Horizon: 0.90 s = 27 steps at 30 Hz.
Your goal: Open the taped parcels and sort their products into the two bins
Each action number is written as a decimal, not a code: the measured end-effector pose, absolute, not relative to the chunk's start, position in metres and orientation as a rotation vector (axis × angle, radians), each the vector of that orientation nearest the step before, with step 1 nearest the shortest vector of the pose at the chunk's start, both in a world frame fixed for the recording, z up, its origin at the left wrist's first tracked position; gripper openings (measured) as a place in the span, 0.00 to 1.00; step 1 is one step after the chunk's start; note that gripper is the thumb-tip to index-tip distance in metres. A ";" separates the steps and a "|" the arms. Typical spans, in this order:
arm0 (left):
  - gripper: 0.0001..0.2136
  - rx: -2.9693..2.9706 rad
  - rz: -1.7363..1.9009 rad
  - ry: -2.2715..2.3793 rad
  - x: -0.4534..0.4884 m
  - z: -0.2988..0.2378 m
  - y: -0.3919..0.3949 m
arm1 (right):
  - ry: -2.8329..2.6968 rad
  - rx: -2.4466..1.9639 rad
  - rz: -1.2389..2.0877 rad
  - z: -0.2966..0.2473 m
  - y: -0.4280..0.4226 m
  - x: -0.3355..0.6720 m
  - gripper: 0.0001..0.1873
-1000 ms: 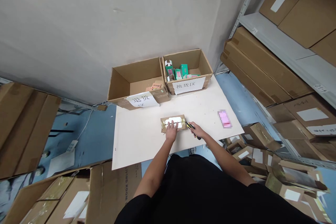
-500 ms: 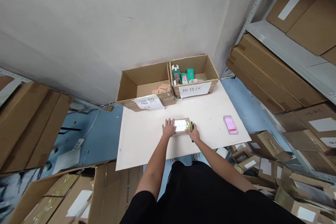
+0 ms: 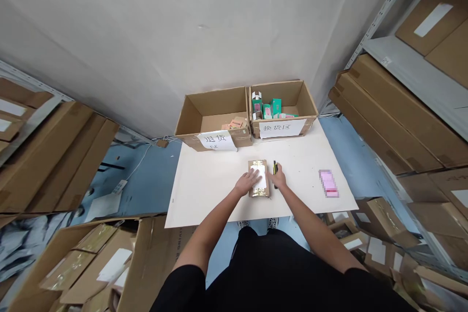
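Note:
A small cardboard box (image 3: 260, 189) with a white label and shiny tape bands at both ends lies on the white table. Its long sides run front to back. My left hand (image 3: 247, 182) rests with fingers stretched out over the label and left edge. Just right of the box, my right hand (image 3: 279, 178) grips a black and yellow utility knife (image 3: 275, 168). The fingers of that hand are close to the box's right side; whether they touch it I cannot tell.
Two open cartons with handwritten signs stand at the table's back: the left carton (image 3: 190, 139) holds pinkish packets, the right carton (image 3: 310, 119) green boxes. A blurred pink item (image 3: 329, 184) lies at right. Cardboard boxes crowd the shelves and floor on both sides.
The small box has turned from lying sideways to lying front to back, and tape shows at both ends now. My right hand still has the knife. The view has shifted left.

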<state>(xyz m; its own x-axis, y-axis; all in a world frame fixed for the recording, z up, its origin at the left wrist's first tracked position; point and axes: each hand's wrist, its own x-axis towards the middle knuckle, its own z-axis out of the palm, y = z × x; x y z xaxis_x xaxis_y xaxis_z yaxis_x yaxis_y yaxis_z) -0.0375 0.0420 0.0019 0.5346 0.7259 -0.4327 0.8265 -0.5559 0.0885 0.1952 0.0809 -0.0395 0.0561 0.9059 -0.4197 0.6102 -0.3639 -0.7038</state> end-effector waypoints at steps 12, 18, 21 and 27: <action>0.44 1.903 -0.420 1.940 0.029 -0.024 0.017 | -1.511 -2.024 1.131 -0.007 0.102 0.200 0.36; 0.41 1.847 -0.357 2.013 0.044 -0.027 0.011 | -1.411 -1.749 1.431 -0.010 0.062 0.237 0.33; 0.41 1.836 -0.386 2.026 0.045 -0.025 0.017 | -1.341 -1.738 1.545 -0.017 0.030 0.254 0.31; 0.42 1.848 -0.434 2.050 0.049 -0.022 0.020 | -1.274 -1.596 1.704 -0.018 0.020 0.253 0.29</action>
